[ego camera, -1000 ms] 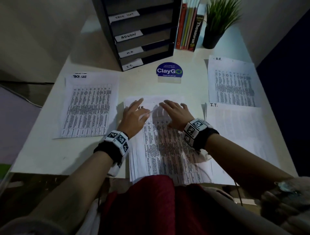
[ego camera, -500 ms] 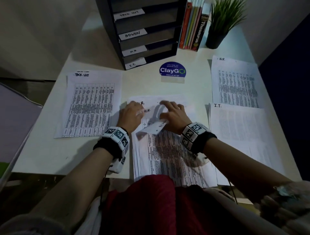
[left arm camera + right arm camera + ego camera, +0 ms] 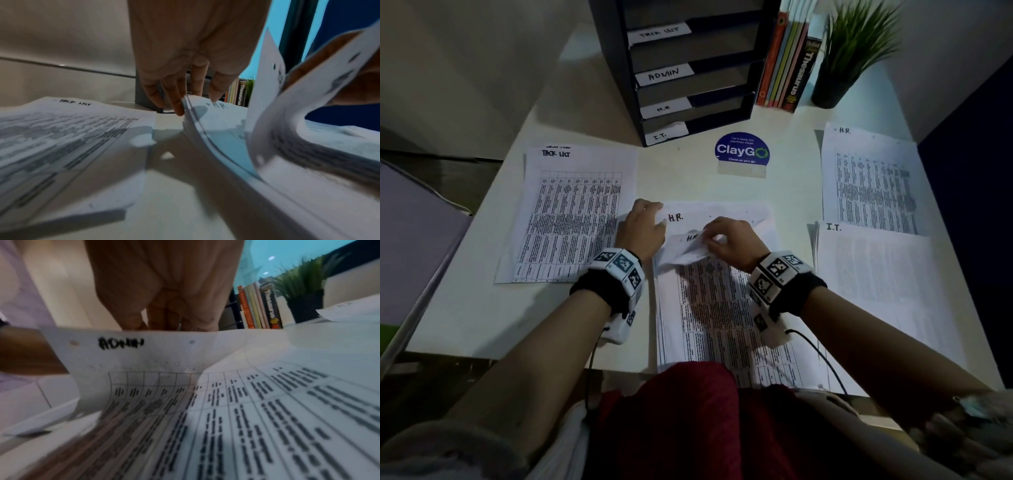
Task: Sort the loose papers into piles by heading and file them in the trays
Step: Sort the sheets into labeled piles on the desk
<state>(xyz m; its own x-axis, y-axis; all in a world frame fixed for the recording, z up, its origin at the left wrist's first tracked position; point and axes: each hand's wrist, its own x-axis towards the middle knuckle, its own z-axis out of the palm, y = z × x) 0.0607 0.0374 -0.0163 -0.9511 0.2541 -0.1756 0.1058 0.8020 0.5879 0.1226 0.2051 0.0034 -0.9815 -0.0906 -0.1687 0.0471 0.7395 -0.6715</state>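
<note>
Head view: three piles (image 3: 571, 212) are sorted, trays (image 3: 688, 85) unfilled, while the right hand (image 3: 729, 240) pinches a sheet (image 3: 685, 250) off the stack (image 3: 722, 308) steadied by left hand (image 3: 640, 229) fingertips.

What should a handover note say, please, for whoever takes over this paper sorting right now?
Left hand: open, fingers resting on the far left corner of the middle stack.
Right hand: pinches the top sheet, headed ADMIN, curled back off that stack; an H.R. heading shows beneath.
Done: task list pile on the left, H.R. pile far right, I.T. pile near right.
Left: start an admin pile, sort the rest of the middle stack, then file each pile in its labelled tray in the rack; no filed paper shows there.
</note>
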